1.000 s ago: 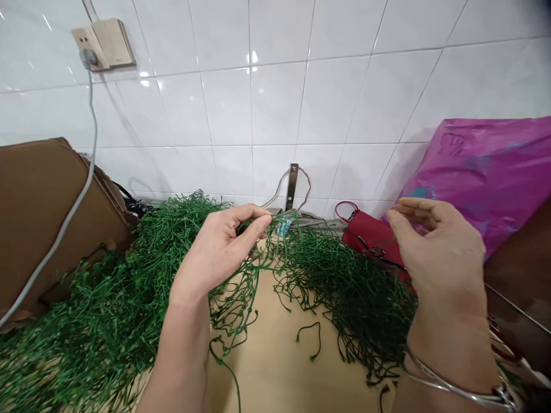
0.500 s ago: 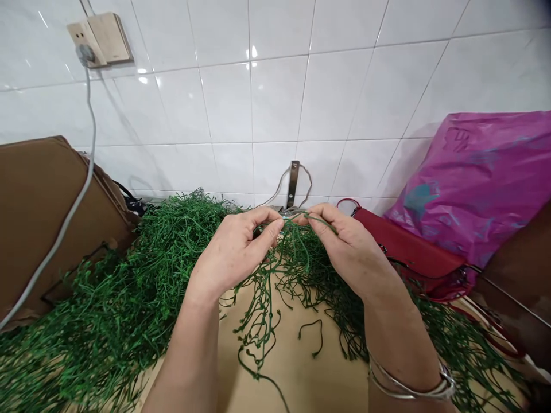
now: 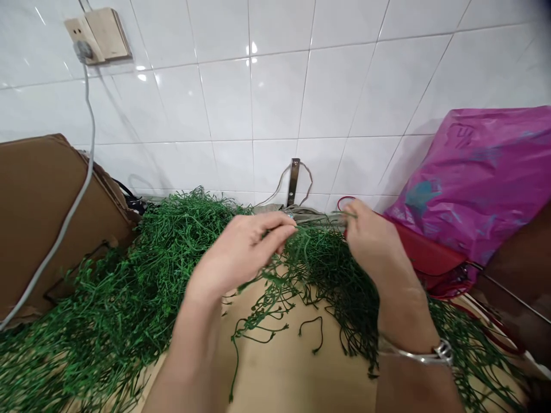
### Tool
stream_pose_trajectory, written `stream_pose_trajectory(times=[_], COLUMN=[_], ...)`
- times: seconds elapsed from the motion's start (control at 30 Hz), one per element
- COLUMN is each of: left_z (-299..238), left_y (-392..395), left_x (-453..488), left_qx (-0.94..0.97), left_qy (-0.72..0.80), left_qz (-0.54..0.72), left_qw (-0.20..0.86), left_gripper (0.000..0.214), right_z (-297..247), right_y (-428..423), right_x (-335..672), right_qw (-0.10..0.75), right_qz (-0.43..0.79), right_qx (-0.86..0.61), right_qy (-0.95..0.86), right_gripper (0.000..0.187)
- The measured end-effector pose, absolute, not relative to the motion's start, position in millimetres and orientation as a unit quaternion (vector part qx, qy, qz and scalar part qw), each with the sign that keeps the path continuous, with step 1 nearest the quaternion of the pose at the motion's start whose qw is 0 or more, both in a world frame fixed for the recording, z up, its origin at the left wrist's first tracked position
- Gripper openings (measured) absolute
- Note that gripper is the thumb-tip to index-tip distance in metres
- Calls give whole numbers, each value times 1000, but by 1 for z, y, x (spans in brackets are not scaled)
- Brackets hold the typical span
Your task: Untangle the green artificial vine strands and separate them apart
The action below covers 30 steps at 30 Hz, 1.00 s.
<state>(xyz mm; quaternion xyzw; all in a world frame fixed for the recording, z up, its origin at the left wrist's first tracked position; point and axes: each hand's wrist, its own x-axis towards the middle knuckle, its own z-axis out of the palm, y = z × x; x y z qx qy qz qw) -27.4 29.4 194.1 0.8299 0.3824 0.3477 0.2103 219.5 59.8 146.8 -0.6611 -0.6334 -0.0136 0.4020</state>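
My left hand (image 3: 241,252) pinches a thin green string-like stem between thumb and forefinger, above the middle of the table. Below it dangles a branching green strand (image 3: 275,295) with small knotted tips. Off to the right, my right hand (image 3: 374,238) is closed and smeared by motion; a short bit of green stem (image 3: 350,214) shows at its fingertips. Between the hands and beneath the right one spreads a darker heap of green strands (image 3: 340,275). A larger, brighter green heap (image 3: 181,246) lies beside my left hand.
A single loose strand (image 3: 317,327) lies on the wooden tabletop (image 3: 297,373). At the left stands a cardboard box (image 3: 51,212) with a grey cable (image 3: 64,229) in front. A red handbag (image 3: 415,249) and a pink plastic bag (image 3: 482,178) are at the right, near the tiled wall (image 3: 279,103).
My right hand has pulled away to the right from my left hand, widening the gap between them. The dangling strand has swung and shifted; my left hand stays nearly in place.
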Motion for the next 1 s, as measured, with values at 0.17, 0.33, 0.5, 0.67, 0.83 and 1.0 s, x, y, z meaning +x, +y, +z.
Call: stream_pose_trajectory(times=[0.17,0.33,0.5,0.67,0.83,1.0], left_z=[203,194,189,190,190,187], left_y=[19,30,35,35,35,40], left_x=[-52,-33,-26,-27,-27,-29], left_qx=[773,792,799,788,777,774], left_qy=[404,427,447,450,455,464], left_qz=[442,389,361,376,384,403], left_qw=[210,198,175,190,204,152], left_gripper=[25,24,27,25,21,17], right_z=[148,142,156,174,164,160], right_y=[48,32,28,25,32,39], right_x=[253,254,236,178,147,154], right_qw=[394,287,391,481,517,528], right_qz=[-74,-133,-17,179,358,382], right_qx=[-769,-771,-705,-529,-394,-398], right_qy=[-497,-552,-591,-676,-670,-646], right_gripper=[18,35,28,18,20,13])
